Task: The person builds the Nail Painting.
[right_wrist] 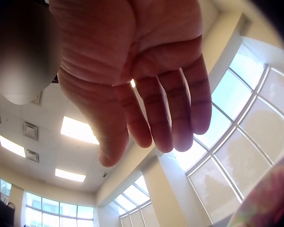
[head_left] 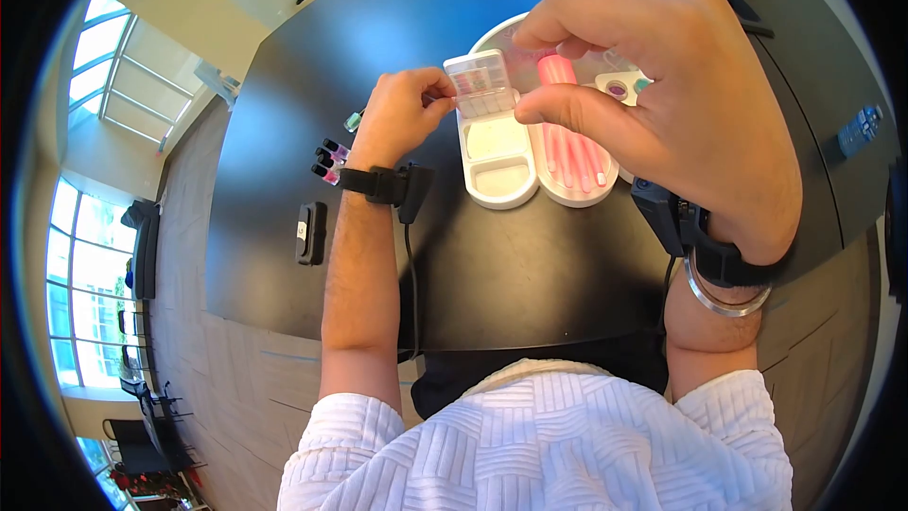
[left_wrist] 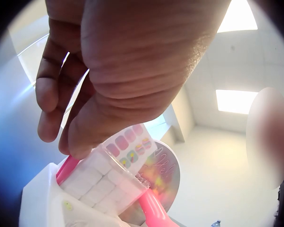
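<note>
At the left edge of a raised clear lid (head_left: 480, 83), my left hand (head_left: 402, 114) pinches with thumb and fingertips. The lid belongs to a white case (head_left: 501, 199) with rounded compartments. In the left wrist view the left hand (left_wrist: 128, 61) touches the lid (left_wrist: 97, 182), beside a sheet of pink and green nail stickers (left_wrist: 128, 144). My right hand (head_left: 672, 85) is raised above the case's right part, thumb and fingers apart, holding nothing. The right wrist view shows the right hand (right_wrist: 137, 71) with its fingers loosely extended. Pink tools (head_left: 572, 161) lie in the middle compartment; a pink cylinder (head_left: 556, 69) stands behind them.
Small nail polish bottles (head_left: 328, 161) lie left of my left forearm, with a green-tinted one (head_left: 354, 120) farther back. A dark oblong object (head_left: 310, 233) sits on the black table (head_left: 492, 293). At the far right is a blue water bottle (head_left: 860, 131).
</note>
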Tool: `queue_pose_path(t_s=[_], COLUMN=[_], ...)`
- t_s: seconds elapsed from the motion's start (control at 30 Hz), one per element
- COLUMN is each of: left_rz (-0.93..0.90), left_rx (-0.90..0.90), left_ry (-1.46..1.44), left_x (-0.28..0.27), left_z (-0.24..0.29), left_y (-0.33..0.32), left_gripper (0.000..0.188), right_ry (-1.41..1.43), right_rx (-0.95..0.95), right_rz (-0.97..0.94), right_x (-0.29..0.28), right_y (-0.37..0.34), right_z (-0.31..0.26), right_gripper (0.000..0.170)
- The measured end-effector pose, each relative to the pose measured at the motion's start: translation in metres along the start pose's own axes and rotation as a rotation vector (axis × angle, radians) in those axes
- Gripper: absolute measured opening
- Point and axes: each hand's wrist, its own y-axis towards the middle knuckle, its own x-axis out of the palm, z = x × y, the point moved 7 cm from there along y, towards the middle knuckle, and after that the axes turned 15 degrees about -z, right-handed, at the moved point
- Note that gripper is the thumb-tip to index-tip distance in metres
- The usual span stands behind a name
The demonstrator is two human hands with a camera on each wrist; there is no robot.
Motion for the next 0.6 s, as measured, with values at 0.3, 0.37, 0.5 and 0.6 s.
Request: queue_pose_path(t_s=[0.3,0.37,0.5,0.6], left_rz=[0.06,0.112,0.199,0.191], left_rx=[-0.068,-0.158,-0.245,-0.343], left_ry=[0.048,0.042,0.137,0.155], left_x=[-0.031,-0.05,-0.082,-0.094], left_z=[-0.014,-0.026,-0.067,-0.094], left_y=[-0.015,-0.027,-0.053,-0.071], left_gripper=[0.014,0.016,0.024,0.032], right_ry=[-0.103,-0.118,-0.2,-0.107], right_rx=[-0.008,0.008,-0.023,-0.031], right_rz=[0.024,-0.007,-0.049,-0.006], right_x=[0.006,0.005,0.003,0.01], right_y=[-0.002,-0.003,-0.006,-0.006], right_z=[0.007,0.009,0.018,0.01], right_gripper=[0.03,0.03,0.03,0.031])
